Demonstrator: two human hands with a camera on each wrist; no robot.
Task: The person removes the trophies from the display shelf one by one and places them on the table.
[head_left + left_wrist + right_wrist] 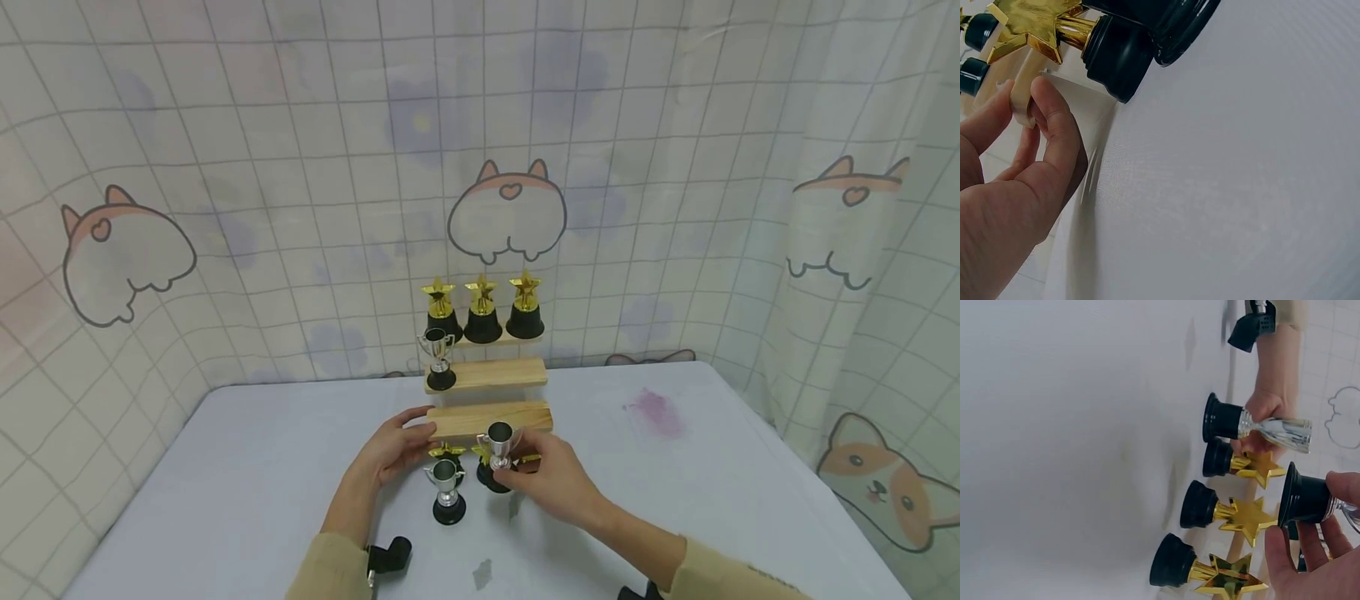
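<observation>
My right hand holds a small silver trophy cup by its lower part, lifted in front of a wooden tiered stand. In the right wrist view its black base is off the table. With thumb and fingers, my left hand pinches the left end of the stand's lowest wooden step. Another silver trophy cup stands on the table between the hands. Behind these cups, a row of gold star trophies on black bases stands before the stand, partly hidden in the head view.
One silver trophy cup stands at the left of the middle step. Along the top step, gold star trophies stand in a row. A white cloth covers the table, and a patterned curtain hangs behind.
</observation>
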